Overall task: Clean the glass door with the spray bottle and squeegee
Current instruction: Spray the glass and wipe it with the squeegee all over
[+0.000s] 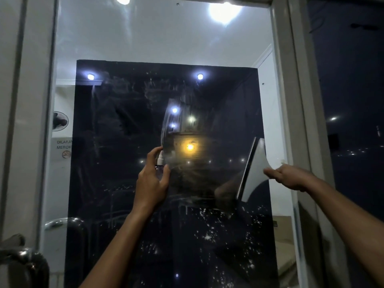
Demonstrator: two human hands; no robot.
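The right hand (291,176) gripped the grey wedge-shaped squeegee (252,169), its blade edge running steeply upright against the glass door (145,38), leftward of that hand; the left hand (152,179) clasped the small clear spray bottle (160,163).

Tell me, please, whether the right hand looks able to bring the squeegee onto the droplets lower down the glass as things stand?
Probably yes. The right hand grips the squeegee up against the glass door, and the droplets sit just below its blade. Nothing lies between them; the left hand, holding the spray bottle, is off to the side.
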